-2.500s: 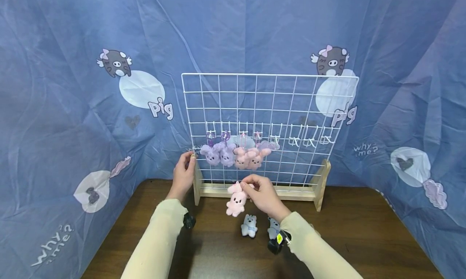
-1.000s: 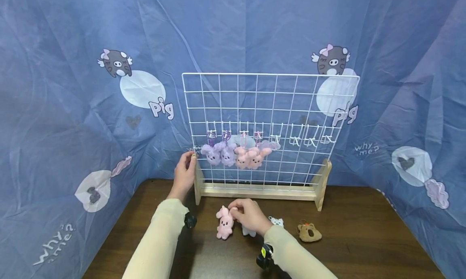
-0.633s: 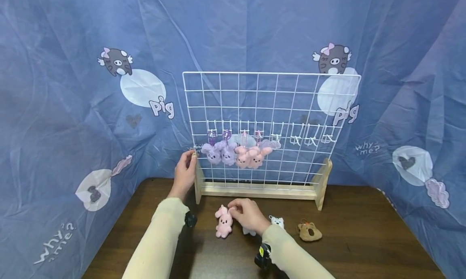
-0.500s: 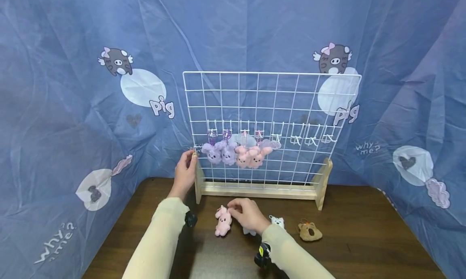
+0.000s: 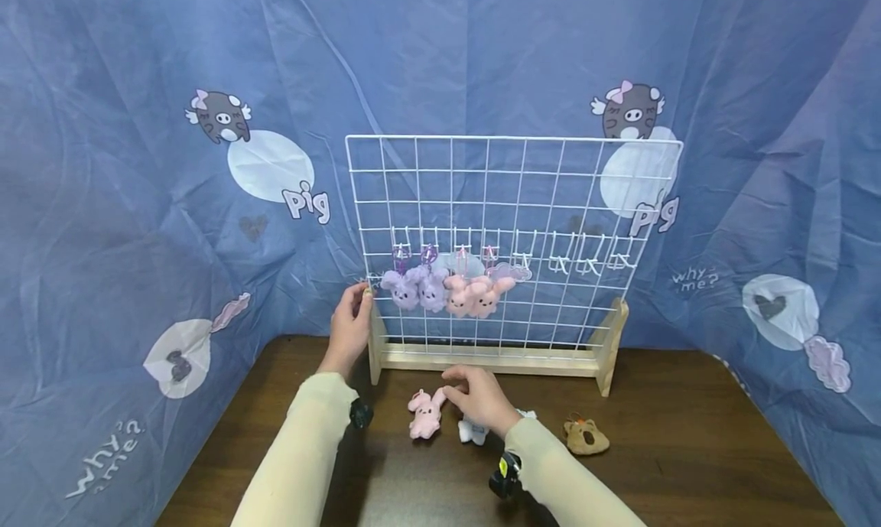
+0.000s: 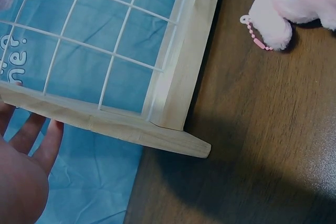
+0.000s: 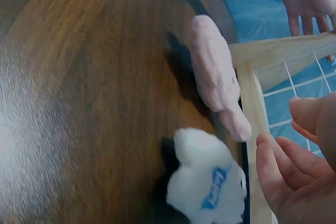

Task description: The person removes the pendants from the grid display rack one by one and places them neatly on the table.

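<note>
A pink bunny plush keychain [image 5: 425, 416] lies on the table in front of the white wire grid rack [image 5: 482, 362]. My right hand [image 5: 482, 397] hovers just right of its ear. In the right wrist view a small gap parts the fingertips from the pink plush [image 7: 212, 66], and thumb and fingers stand apart. A white plush with blue print [image 7: 202, 182] lies under that hand, partly hidden in the head view. My left hand [image 5: 349, 326] grips the rack's left wooden upright [image 6: 89, 119]. Pink beads [image 6: 254, 38] trail from the bunny's ear.
Two purple bunnies [image 5: 416, 290] and two pink ones [image 5: 471, 296] hang on rack hooks. Several bare hooks [image 5: 558, 265] are to their right. Another white plush [image 5: 527, 414] is mostly behind my right wrist; a brown plush [image 5: 585, 437] lies farther right.
My right hand lowered the pink bunny from in front of the rack onto the table and let go of it. It has since shifted slightly right. The left hand stays put.
</note>
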Action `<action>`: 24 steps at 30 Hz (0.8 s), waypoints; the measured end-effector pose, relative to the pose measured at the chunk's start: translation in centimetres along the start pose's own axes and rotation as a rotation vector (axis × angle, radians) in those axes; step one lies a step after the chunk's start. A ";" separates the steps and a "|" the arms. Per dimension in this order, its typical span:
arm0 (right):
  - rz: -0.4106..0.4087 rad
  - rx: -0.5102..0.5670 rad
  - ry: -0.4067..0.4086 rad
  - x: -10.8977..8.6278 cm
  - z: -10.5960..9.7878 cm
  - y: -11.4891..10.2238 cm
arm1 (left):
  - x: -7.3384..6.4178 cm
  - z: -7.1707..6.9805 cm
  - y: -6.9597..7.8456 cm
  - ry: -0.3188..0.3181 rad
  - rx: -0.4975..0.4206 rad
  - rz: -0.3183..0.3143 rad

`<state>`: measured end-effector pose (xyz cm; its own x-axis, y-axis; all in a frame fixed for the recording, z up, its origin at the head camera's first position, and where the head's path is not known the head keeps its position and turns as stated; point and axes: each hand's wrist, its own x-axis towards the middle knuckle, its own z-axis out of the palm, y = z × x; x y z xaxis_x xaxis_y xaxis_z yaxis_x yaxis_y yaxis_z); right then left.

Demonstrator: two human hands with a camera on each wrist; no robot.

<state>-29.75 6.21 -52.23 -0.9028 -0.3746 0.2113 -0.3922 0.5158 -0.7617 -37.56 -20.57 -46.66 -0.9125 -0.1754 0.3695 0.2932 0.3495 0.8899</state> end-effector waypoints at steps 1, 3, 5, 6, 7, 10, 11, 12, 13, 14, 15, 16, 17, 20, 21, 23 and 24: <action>0.009 0.018 0.004 0.0 -0.1 0.1 | 0.0 0.0 -0.1 -0.002 -0.001 -0.003; 0.021 0.046 0.011 -0.1 -0.5 0.3 | -0.1 0.1 -0.2 -0.006 0.003 -0.007; 0.040 0.058 0.019 -0.2 -0.8 0.6 | -0.1 0.1 -0.2 -0.009 0.002 -0.010; 0.050 0.061 0.025 -0.2 -0.9 0.7 | -0.2 0.1 -0.2 -0.011 0.005 -0.011; 0.052 0.063 0.031 -0.2 -1.1 0.8 | -0.2 0.1 -0.2 -0.012 0.007 -0.012; 0.082 0.077 0.055 -0.2 -1.8 1.0 | -0.2 0.1 -0.1 -0.012 0.013 -0.014; 0.087 0.079 0.066 -0.3 -2.0 1.0 | -0.3 0.1 -0.1 -0.012 0.015 -0.014; 0.099 0.086 0.077 -0.3 -2.3 0.9 | -0.3 0.1 -0.1 -0.012 0.017 -0.015; 0.106 0.091 0.089 -0.3 -2.6 0.9 | -0.2 0.1 -0.1 -0.013 0.016 -0.016; 0.116 0.095 0.103 -0.3 -2.9 0.8 | -0.2 0.1 -0.1 -0.014 0.018 -0.017; 0.121 0.098 0.118 -0.2 -3.2 0.7 | -0.2 0.1 -0.1 -0.014 0.018 -0.020; 0.120 0.101 0.135 -0.2 -3.5 0.6 | -0.2 0.1 -0.1 -0.013 0.018 -0.020; 0.123 0.107 0.151 -0.1 -3.9 0.4 | -0.2 0.1 -0.1 -0.012 0.018 -0.019; 0.128 0.135 0.214 0.4 -5.4 -0.2 | -0.1 0.1 0.0 -0.014 0.016 -0.013; 0.136 0.147 0.235 0.6 -5.9 -0.4 | 0.0 0.1 0.0 -0.009 0.013 -0.010; 0.144 0.171 0.273 1.1 -7.0 -0.9 | 0.0 0.1 0.0 -0.003 0.010 -0.007; 0.142 0.181 0.290 1.3 -7.5 -1.1 | 0.0 0.1 0.0 0.000 0.005 -0.008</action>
<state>-31.81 10.94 -46.51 -0.9687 -0.0613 0.2406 -0.2450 0.3922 -0.8866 -37.59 -20.52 -46.69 -0.9147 -0.1783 0.3627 0.2847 0.3526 0.8914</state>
